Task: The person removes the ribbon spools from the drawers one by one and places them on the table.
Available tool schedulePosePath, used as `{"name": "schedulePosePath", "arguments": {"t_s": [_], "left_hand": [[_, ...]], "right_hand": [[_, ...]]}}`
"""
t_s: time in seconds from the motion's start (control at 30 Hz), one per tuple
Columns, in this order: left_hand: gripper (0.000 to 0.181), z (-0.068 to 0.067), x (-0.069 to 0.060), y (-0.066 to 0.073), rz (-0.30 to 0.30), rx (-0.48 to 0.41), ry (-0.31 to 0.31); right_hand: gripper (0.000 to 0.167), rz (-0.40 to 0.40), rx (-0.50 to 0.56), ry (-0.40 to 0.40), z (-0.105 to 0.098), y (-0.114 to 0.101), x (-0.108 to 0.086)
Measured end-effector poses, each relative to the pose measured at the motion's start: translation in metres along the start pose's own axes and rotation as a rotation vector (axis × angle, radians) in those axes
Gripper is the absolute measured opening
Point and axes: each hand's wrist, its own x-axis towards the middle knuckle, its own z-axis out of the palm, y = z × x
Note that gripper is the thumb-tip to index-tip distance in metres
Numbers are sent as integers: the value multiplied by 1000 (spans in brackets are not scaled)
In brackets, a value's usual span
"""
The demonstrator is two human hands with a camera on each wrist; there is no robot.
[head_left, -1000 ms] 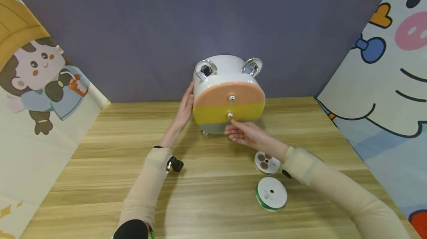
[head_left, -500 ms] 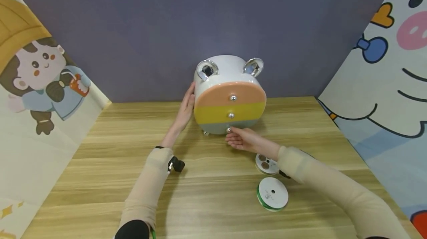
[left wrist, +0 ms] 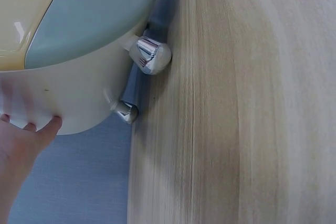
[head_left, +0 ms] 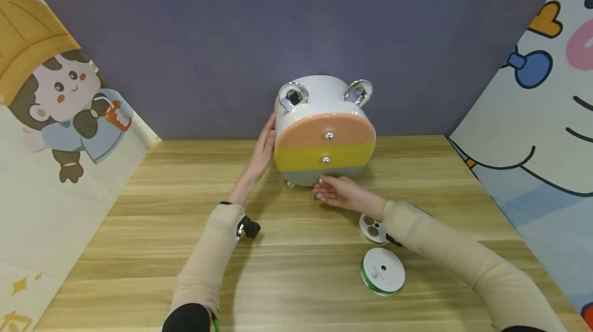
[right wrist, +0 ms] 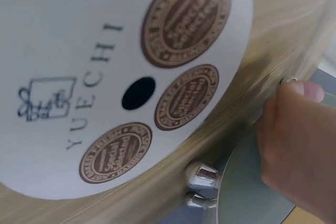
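Note:
A rounded white drawer box [head_left: 319, 90] with two shiny silver ears stands at the back of the table. Its front has an orange, a yellow and a grey-green drawer [head_left: 301, 177], each with a silver knob. My left hand [head_left: 262, 154] rests along the box's left side; in the left wrist view its fingertips [left wrist: 52, 125] touch the white wall. With thumb and finger, my right hand [head_left: 345, 193] pinches the bottom drawer's knob [head_left: 320, 180]. Seen from the right wrist, the back of the hand [right wrist: 296, 145] covers part of the grey-green front. All drawers look closed.
A white spool with brown round seals [head_left: 372, 228] lies under the right forearm. Nearer me is a white spool with green ribbon [head_left: 383, 269]. Behind the wooden table [head_left: 296, 275] rises a grey-blue panel [head_left: 222, 54], with cartoon-printed panels at both sides.
The right hand has moved down from just below the yellow drawer's knob to the grey-green drawer's knob and grips it. My left hand stays on the box. The head view has shifted slightly.

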Motion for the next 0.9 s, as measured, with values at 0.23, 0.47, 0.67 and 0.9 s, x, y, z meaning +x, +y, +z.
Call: {"name": "schedulePosePath", "arguments": {"t_s": [0.23,0.47,0.67,0.9], "left_hand": [[51,1,1,-2,6,-6,0],[52,2,0,-2,0,-3,-6],[52,2,1,-2,15,-3,5],[52,1,3,-3,5,-8,4]], "right_hand": [[43,-5,-8,-10,-2,1,2],[41,-3,-8,-19,-5,4,2],[41,-5,-8,-27,-6,4,-1],[45,12,-7,-50,-7,5,-8]]}}
